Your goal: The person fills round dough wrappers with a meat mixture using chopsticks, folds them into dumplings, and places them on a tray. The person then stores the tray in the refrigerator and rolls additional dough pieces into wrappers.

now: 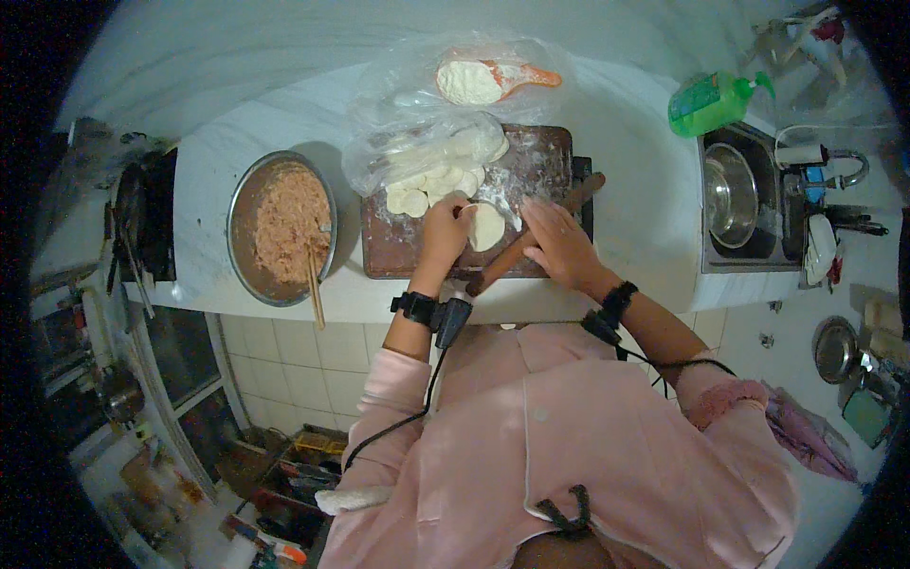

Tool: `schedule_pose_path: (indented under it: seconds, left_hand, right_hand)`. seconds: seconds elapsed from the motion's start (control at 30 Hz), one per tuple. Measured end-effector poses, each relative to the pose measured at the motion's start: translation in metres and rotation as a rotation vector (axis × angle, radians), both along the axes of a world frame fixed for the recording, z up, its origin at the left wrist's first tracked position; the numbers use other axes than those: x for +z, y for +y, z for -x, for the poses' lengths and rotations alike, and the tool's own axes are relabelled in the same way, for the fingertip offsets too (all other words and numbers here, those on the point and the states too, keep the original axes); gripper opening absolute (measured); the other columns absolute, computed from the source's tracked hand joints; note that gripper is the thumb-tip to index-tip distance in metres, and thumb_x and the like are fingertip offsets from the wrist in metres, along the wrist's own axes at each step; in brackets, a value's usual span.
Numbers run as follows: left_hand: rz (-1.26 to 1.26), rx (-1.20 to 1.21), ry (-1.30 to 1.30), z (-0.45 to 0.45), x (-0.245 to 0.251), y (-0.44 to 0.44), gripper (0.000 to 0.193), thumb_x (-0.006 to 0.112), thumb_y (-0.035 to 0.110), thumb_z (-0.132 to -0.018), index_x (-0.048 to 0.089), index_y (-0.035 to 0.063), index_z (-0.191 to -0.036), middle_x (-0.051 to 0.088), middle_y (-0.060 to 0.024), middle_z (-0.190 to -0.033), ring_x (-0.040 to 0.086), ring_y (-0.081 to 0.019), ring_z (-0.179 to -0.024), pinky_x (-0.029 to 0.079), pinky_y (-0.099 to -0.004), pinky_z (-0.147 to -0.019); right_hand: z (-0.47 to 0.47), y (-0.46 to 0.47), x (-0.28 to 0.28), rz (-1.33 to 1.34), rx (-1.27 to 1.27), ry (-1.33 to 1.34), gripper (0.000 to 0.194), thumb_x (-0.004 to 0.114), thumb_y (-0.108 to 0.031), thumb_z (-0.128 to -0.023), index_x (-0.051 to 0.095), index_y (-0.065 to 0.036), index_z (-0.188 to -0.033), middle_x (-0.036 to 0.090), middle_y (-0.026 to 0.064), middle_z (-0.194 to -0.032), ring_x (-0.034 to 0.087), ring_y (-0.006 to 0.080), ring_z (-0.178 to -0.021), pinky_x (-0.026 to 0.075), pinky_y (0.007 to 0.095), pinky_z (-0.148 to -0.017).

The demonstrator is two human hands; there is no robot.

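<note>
My left hand [445, 231] pinches the edge of a round dough wrapper [488, 227], which lies on a dark, floured board [398, 245]. Under the palm of my right hand [558, 242] runs a wooden rolling pin [501, 264], set diagonally just right of the wrapper. The fingers of that hand are stretched out and its palm hides the middle of the pin. Several small flattened dough rounds [409, 202] lie beyond my left hand. Behind them, a clear plastic bag [426, 156] covers more pale dough pieces.
A metal bowl [242, 263] of minced filling [291, 224] stands left, with chopsticks [315, 284] jutting over the counter's front edge. At the back, flour [469, 82] fills an orange scoop [544, 77] on plastic. A green pump bottle [700, 105] stands by the sink [753, 267] on the right.
</note>
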State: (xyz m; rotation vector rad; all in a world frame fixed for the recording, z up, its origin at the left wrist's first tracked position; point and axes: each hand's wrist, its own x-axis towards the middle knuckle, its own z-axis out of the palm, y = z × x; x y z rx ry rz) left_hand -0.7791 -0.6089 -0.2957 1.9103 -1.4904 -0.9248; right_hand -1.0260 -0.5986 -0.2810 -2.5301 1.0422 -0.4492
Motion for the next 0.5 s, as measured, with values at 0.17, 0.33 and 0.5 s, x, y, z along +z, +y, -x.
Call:
schedule_pose_path:
  seconds: [0.17,0.33,0.5]
  left_hand:
    - [0.038,-0.135,-0.110,0.000,0.010,0.013,0.022,0.073,0.023,-0.082,0.071,0.0052,-0.094,0.071,-0.0147,-0.081,0.068,-0.0316,-0.074,0.053,-0.0416,-0.068]
    - [-0.026,-0.226,-0.356,0.009,0.029,0.011,0.021,0.072,0.022,-0.082,0.073,0.0050,-0.095,0.071,-0.0192,-0.085,0.069,-0.0359,-0.080,0.054,-0.0439,-0.073]
    - [-0.024,-0.138,-0.249,0.004,0.020,0.010,0.022,0.071,0.020,-0.083,0.072,0.0014,-0.094,0.070,-0.0209,-0.084,0.069,-0.0352,-0.078,0.054,-0.0427,-0.071]
  right_hand:
    - [0.001,-0.003,0.000,0.056,0.013,-0.037,0.060,0.065,-0.023,-0.086,0.046,0.001,-0.137,0.041,0.0163,-0.147,0.038,0.0326,-0.138,0.030,0.0449,-0.115]
    - [-0.050,-0.052,-0.005,0.151,-0.005,-0.026,0.056,0.064,-0.027,-0.087,0.049,-0.002,-0.135,0.052,0.0144,-0.132,0.048,0.0303,-0.124,0.037,0.0443,-0.106]
    - [-0.064,-0.061,-0.004,0.108,-0.040,0.027,0.056,0.066,-0.026,-0.085,0.050,-0.003,-0.133,0.054,0.0149,-0.127,0.050,0.0301,-0.120,0.038,0.0438,-0.105]
